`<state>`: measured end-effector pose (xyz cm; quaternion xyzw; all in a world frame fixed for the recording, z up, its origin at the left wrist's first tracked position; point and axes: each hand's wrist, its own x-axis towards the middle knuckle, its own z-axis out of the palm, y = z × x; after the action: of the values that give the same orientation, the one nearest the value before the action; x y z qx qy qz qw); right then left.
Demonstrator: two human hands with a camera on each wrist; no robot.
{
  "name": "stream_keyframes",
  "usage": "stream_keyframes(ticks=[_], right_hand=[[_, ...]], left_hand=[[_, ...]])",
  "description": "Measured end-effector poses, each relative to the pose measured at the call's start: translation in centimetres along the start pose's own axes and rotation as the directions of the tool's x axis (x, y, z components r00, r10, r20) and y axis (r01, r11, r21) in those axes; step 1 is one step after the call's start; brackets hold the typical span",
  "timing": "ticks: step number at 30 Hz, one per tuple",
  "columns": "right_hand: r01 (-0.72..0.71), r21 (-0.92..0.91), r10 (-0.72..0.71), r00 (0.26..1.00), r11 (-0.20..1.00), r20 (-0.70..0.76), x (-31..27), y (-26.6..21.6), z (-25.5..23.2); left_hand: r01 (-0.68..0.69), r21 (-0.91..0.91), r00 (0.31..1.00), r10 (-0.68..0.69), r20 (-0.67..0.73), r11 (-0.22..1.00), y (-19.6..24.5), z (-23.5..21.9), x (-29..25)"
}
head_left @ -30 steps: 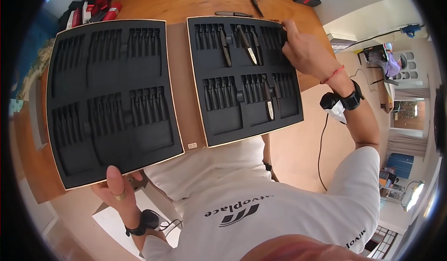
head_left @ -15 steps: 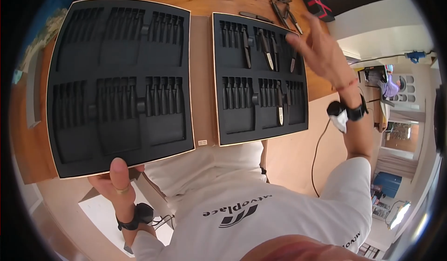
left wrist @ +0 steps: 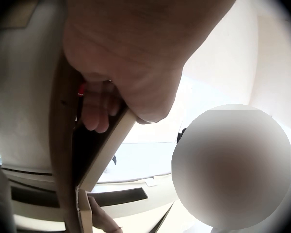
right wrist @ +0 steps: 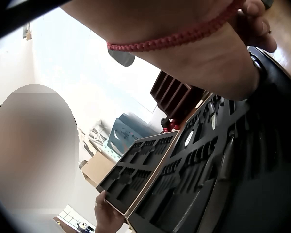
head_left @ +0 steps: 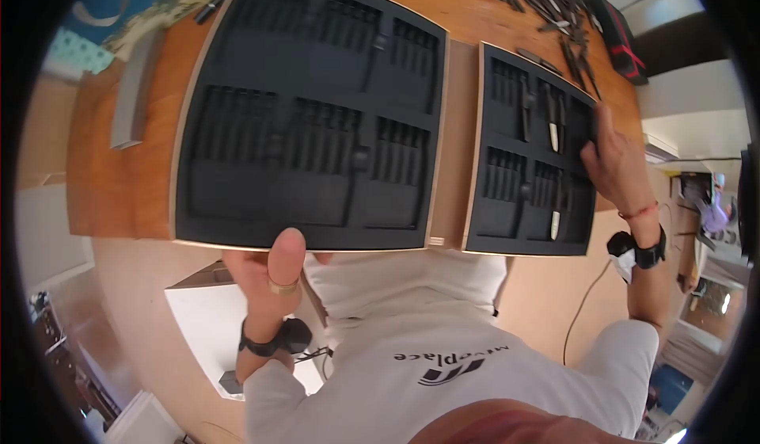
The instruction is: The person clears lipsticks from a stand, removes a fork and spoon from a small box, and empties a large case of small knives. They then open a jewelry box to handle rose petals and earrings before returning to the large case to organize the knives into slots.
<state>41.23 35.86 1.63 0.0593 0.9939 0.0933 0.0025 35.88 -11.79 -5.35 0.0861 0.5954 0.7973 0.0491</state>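
A case that opens like a book has two black foam trays: the left tray (head_left: 317, 222) and the right tray (head_left: 495, 242), joined by a brown spine (head_left: 454, 139). My left hand (head_left: 273, 278) grips the near edge of the left tray, thumb on top and fingers underneath. At the right tray's far right edge, my right hand (head_left: 621, 163) holds the rim with its thumb over the foam. Several slim pen-like pieces, one with a silver end (head_left: 554, 135), lie in the right tray's slots. Rows of bare slots fill the left tray.
A heap of similar slim pieces (head_left: 546, 4) lies on the wooden table (head_left: 95, 198) at the back right, beside a black box with red bands (head_left: 617, 40). A grey bar (head_left: 134, 95) sits at the left. The table's front edge runs below the case.
The right hand came off the right tray's edge half a second ago and is back on it now. The left hand keeps its grip. The case has shifted right in the head view.
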Motion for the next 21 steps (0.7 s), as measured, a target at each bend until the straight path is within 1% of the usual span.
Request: stream_keyframes(ticks=[1, 2, 3, 4, 5, 7, 8, 9, 10, 11, 13, 14, 15, 16, 17, 19, 20, 21], right_hand=[[-0.02, -0.007, 0.02, 0.999, 1.0, 0.033, 0.4, -0.2, -0.1], [-0.016, 0.004, 0.016, 1.0, 1.0, 0.025, 0.6, 0.0, 0.2], [-0.05, -0.011, 0.051, 0.997, 0.999, 0.052, 0.5, 0.9, 0.1], [-0.075, -0.031, 0.077, 0.994, 0.997, 0.081, 0.6, 1.2, 0.3], [-0.076, -0.025, 0.077, 0.994, 0.997, 0.077, 0.6, 1.5, 0.0], [-0.083, -0.027, 0.084, 0.996, 0.996, 0.036, 0.8, 2.2, -0.3], [-0.051, 0.057, 0.055, 0.995, 0.997, -0.085, 1.3, 2.4, 0.0], [-0.023, 0.119, 0.047, 0.977, 0.993, -0.206, 2.0, 3.0, 0.1], [0.026, 0.134, 0.016, 0.951, 0.991, -0.309, 2.8, 3.5, -0.1], [0.075, 0.136, -0.013, 0.913, 0.988, -0.408, 3.7, 3.6, -0.4], [0.108, 0.02, -0.076, 0.809, 0.994, -0.582, 4.7, 2.8, -0.3], [0.136, 0.05, -0.081, 0.807, 0.989, -0.584, 4.7, 1.9, -0.2], [0.173, 0.08, -0.093, 0.803, 0.982, -0.589, 4.6, 0.6, -0.4], [0.088, 0.221, 0.005, 0.921, 0.971, -0.389, 4.0, -1.5, -1.5], [-0.032, 0.337, 0.087, 0.985, 0.941, -0.151, 3.3, -3.4, -2.5], [0.037, 0.263, -0.03, 0.999, 0.964, -0.033, 2.9, -5.3, -2.3], [0.037, 0.148, -0.029, 0.998, 0.988, -0.057, 3.0, -6.2, -1.9], [0.014, 0.138, -0.007, 0.999, 0.99, -0.053, 3.3, -6.6, -2.0]], left_hand=[[-0.014, 0.02, 1.0, 0.014, -0.01, 1.0, 0.5, 0.0, 0.6], [0.027, -0.048, 1.0, -0.027, 0.002, 0.998, 1.1, 0.1, 1.1], [0.076, -0.112, 0.997, -0.073, 0.03, 0.991, 1.9, 0.8, 1.7], [0.113, -0.038, 0.994, -0.113, -0.009, 0.993, 1.9, 0.8, 1.6], [0.109, -0.032, 0.994, -0.11, -0.008, 0.993, 1.9, 0.6, 1.6], [0.157, -0.099, 0.988, -0.157, 0.008, 0.983, 1.7, 0.4, 1.7], [0.168, -0.096, 0.986, -0.166, 0.02, 0.981, 1.7, 0.2, 1.6], [0.176, -0.152, 0.984, -0.179, -0.007, 0.973, 1.5, 0.0, 1.5], [0.194, -0.216, 0.979, -0.203, -0.018, 0.957, 1.1, -0.1, 1.4], [0.223, -0.246, 0.972, -0.234, -0.017, 0.943, 1.0, -0.4, 1.3], [0.163, -0.179, 0.985, -0.171, -0.031, 0.97, 0.7, -0.2, 1.3], [0.17, -0.188, 0.984, -0.175, -0.01, 0.967, 0.7, -0.2, 1.4], [0.158, -0.161, 0.987, -0.162, -0.009, 0.974, 0.7, -0.2, 1.4], [0.145, -0.133, 0.989, -0.148, -0.015, 0.98, 0.6, -0.4, 1.3], [0.155, -0.144, 0.987, -0.158, -0.009, 0.977, 0.4, -0.6, 1.3], [0.14, -0.128, 0.986, -0.15, -0.074, 0.982, 0.0, -1.0, 1.3], [0.146, -0.132, 0.98, -0.162, -0.119, 0.98, -0.3, -1.6, 1.3], [0.154, -0.14, 0.981, -0.168, -0.096, 0.978, -0.4, -2.0, 1.1]])
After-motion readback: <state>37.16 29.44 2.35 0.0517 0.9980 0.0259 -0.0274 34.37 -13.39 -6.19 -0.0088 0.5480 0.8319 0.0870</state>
